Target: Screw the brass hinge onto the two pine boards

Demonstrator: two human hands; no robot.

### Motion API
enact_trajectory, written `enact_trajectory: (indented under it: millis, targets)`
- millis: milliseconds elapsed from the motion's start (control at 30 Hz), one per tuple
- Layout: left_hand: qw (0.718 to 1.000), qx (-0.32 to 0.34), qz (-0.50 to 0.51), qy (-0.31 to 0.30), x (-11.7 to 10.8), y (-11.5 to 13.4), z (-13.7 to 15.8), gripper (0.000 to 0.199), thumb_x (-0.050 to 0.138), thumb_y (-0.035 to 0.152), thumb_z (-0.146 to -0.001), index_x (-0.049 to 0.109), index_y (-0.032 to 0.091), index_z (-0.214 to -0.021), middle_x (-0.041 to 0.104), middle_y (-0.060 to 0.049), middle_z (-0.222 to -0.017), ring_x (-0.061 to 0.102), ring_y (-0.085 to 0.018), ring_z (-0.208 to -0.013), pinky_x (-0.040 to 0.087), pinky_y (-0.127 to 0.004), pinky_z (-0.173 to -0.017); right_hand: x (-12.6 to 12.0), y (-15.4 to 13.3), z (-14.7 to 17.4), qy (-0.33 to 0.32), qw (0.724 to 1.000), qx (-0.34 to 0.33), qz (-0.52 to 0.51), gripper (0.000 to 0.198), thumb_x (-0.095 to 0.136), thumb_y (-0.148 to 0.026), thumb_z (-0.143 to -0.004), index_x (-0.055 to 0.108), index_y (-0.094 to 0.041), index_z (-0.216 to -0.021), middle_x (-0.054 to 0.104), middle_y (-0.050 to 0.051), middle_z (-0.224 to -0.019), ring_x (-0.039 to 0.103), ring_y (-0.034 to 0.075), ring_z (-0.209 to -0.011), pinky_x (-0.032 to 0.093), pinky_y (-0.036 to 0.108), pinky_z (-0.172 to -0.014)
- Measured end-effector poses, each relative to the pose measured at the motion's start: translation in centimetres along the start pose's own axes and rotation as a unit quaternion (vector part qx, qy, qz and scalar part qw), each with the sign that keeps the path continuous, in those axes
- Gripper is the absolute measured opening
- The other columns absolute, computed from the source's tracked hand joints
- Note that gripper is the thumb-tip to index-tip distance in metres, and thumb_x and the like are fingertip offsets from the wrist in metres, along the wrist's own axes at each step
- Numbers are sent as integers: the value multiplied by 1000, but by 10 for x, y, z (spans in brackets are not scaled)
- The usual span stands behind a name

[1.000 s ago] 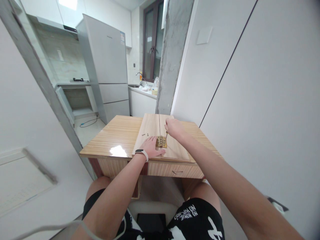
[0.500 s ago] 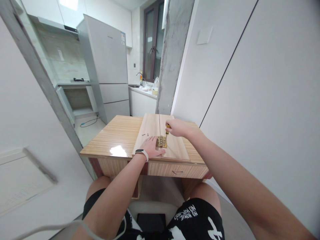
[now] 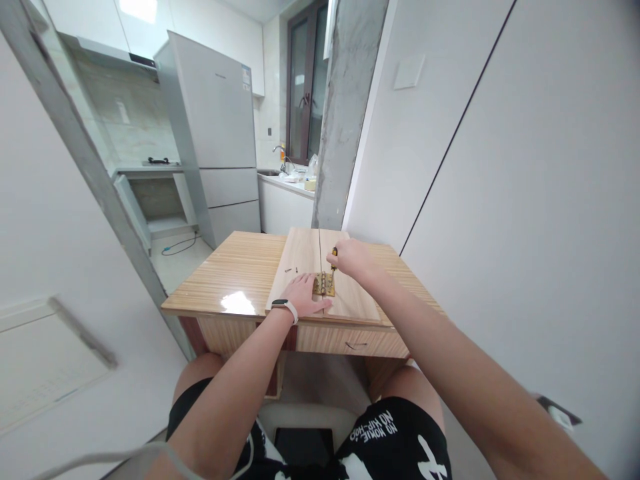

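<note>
Desk (image 3: 230,272) filling lower centre | right hand (image 3: 351,257) gripping screwdriver (image 3: 335,253) at hinge (image 3: 324,285) | left hand (image 3: 302,297) lying flat on boards (image 3: 301,248)

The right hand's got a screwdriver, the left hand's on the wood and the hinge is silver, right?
Not quite: the hinge is gold-coloured, as the head view shows. The right hand does have a screwdriver, and the left hand is on the wood.

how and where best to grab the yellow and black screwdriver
Likely by the handle of the yellow-and-black screwdriver, right grip from above right: it's roughly upright, handle uppermost, shaft toward the gold-coloured metal hinge; the left grip lies to its left.
</note>
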State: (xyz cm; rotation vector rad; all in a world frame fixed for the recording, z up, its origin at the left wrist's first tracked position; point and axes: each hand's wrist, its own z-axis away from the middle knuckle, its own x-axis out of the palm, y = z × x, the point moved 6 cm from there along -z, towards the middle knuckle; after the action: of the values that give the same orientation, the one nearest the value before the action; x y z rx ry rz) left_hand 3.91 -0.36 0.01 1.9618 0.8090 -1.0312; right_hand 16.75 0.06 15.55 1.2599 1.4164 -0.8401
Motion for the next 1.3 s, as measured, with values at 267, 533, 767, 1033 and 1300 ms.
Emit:
enact_trajectory:
  millis: [267, 533, 767, 1033, 1300]
  targets:
    - [1000, -5, 1, -1, 0, -1, 0, 90, 54, 82, -76, 48, 18, -138, 56, -17, -142, 49, -33, -135, 34, -46, -117, 5, -5, 0, -13, 993, -103, -52, 20, 47, -22, -101, 66, -16, -104, 69, 13, -113, 64, 20, -98, 42, 27, -80]
    - [1000, 0, 2, -1, 2, -2, 0, 93, 53, 83, -76, 46, 17, -140, 56, -17, -142, 49, -34, -135, 36, -46, -116, 3, -9, 10, -66, 982, -168, -49, 23, 43, -16, -99, 61, -17, -112, 63, 14, -115, 61, 20, -94, 43, 30, -80]
    - [1000, 5, -1, -1, 2, -1, 0, 93, 53, 82, -76, 45, 16, -141, 56, -18, -141, 49, -33, -136, 33, -45, -118, -6, -11, 10, -52, 984, -168, -7, 24, 42, -26, -101, 64, -21, -105, 69, 14, -112, 63, 25, -98, 43, 33, -80]
    - [1000, -1, 1, -3, 2, -2, 0, 92, 53, 82, -76, 46, 15, -139, 57, -18, -140, 51, -34, -133, 35, -46, -116, 2, -13, 0, -25, 998, -49, 24, 32, 41, -25, -98, 70, -16, -108, 73, 20, -108, 68, 31, -100, 46, 37, -80]
    - [1000, -1, -2, -2, 2, -3, -1, 91, 53, 83, -76, 47, 17, -139, 57, -17, -140, 50, -34, -134, 36, -46, -115, -1, -16, 6, -79, 988, -129, 15, 30, 45, -25, -98, 60, -17, -122, 67, 17, -124, 66, 26, -103, 45, 32, -79]
